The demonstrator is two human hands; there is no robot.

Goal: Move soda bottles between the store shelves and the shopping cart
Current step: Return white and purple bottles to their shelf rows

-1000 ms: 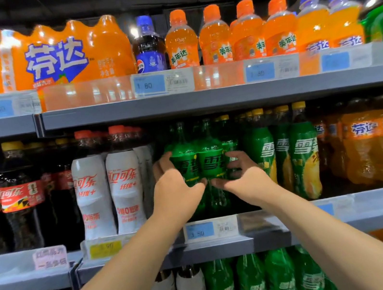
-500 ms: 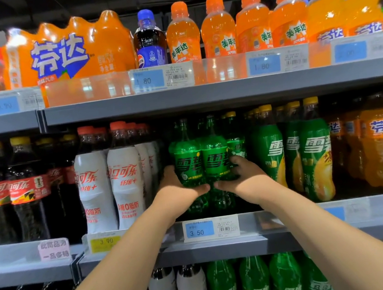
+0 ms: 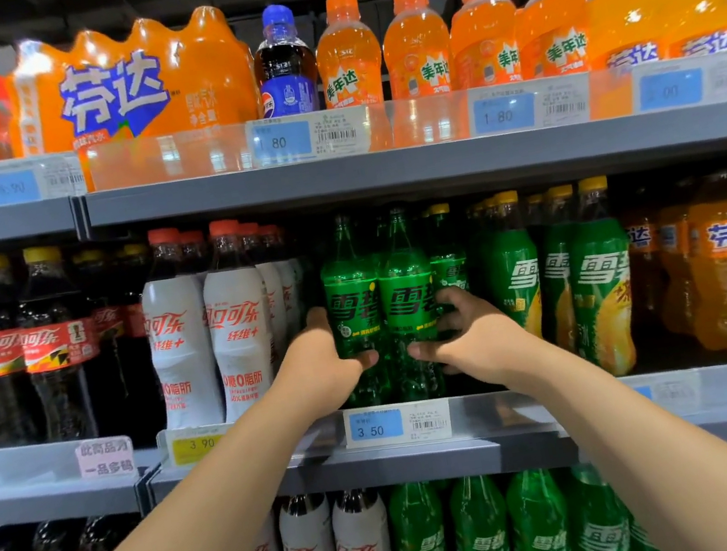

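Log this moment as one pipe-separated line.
stage: grasp at middle shelf | left hand: grips left green bottle | right hand: grips right green bottle | both upright | cart: not in view

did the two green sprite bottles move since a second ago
No. The two green Sprite bottles stand right above the 3.50 price tag just as before, left hand and right hand gripping them.

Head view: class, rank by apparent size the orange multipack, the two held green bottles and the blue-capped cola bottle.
1. orange multipack
2. left green bottle and right green bottle, alike
3. blue-capped cola bottle
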